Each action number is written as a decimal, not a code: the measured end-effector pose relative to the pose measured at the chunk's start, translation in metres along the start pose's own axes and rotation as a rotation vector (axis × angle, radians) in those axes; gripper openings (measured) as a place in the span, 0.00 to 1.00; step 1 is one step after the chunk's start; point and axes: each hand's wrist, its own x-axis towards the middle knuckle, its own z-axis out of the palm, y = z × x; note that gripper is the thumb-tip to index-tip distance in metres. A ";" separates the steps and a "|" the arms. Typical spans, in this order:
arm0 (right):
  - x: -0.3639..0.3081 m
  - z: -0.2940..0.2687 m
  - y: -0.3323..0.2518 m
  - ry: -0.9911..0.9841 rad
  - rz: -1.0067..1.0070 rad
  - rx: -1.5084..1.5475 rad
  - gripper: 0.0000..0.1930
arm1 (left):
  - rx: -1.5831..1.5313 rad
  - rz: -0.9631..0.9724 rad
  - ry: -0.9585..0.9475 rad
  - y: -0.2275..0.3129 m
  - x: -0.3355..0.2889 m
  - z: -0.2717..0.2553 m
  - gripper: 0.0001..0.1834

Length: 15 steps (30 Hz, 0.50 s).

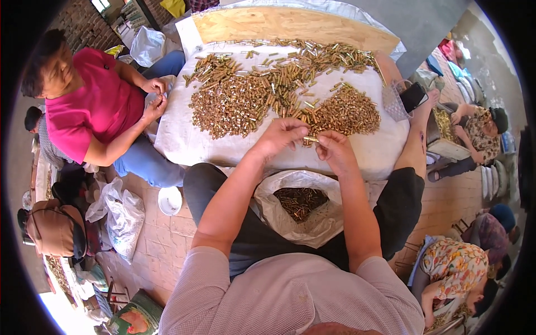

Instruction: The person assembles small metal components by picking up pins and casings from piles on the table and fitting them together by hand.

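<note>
Over the near edge of the white-covered table, my left hand and my right hand meet fingertip to fingertip. Between them is a short, thin brass-coloured metal tube, pinched at each end. Beyond my left hand lies a heap of small brass-coloured pieces, and beyond my right hand is a smaller heap of similar pieces. Longer brass-coloured tubes lie scattered toward the table's back. Below my hands, between my legs, an open white woven sack holds many dark brownish pieces.
A wooden board edges the table's back. At the right edge stand a patterned clear pouch and a dark phone. A person in a pink shirt sits at left. A white bucket and plastic bag rest on the floor.
</note>
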 end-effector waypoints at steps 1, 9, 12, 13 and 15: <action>-0.002 -0.005 -0.001 0.000 -0.001 0.000 0.04 | 0.139 0.008 0.084 -0.002 0.002 -0.009 0.11; -0.006 -0.016 -0.002 -0.246 0.206 -0.700 0.04 | 0.951 0.135 0.370 -0.036 0.015 -0.026 0.14; 0.002 -0.019 0.019 -0.075 -0.345 -1.022 0.03 | 1.070 0.115 0.434 -0.036 0.017 -0.013 0.12; 0.004 -0.018 0.023 -0.074 -0.344 -1.022 0.03 | 1.071 0.114 0.433 -0.036 0.017 -0.012 0.12; 0.007 -0.014 0.028 0.013 -0.494 -1.239 0.04 | 1.105 0.112 0.453 -0.037 0.017 -0.011 0.12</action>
